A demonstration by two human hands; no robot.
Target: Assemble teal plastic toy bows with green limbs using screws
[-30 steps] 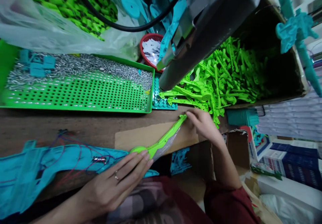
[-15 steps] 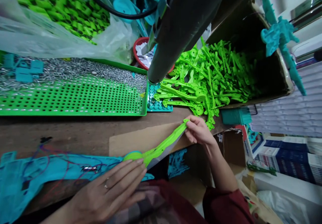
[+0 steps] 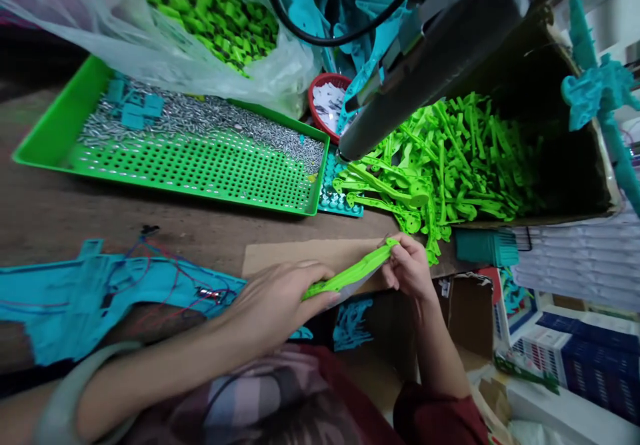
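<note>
A long bright green plastic part (image 3: 357,272) with a grey underside slants between my hands. My left hand (image 3: 287,292) is wrapped over its lower left end, thumb below and fingers above, hiding that end. My right hand (image 3: 407,265) pinches the narrow upper right tip. Beneath the part lies a flat piece of cardboard (image 3: 270,255) on the wooden table (image 3: 200,222). Left of my left hand rests a large turquoise plastic shell (image 3: 65,298) with red and blue wires and a small metal piece on it.
Behind are a green perforated tray (image 3: 200,172) of metal screws, a red basket (image 3: 316,108) and a bag of green pieces (image 3: 215,18). A dark machine arm (image 3: 425,65) hangs over the middle. Green parts (image 3: 450,158) spill from a cardboard box (image 3: 607,178) at the right.
The view has shifted left. My left hand has moved from lying flat on the green part's broad end to gripping around it. My right hand keeps its pinch on the tip.
</note>
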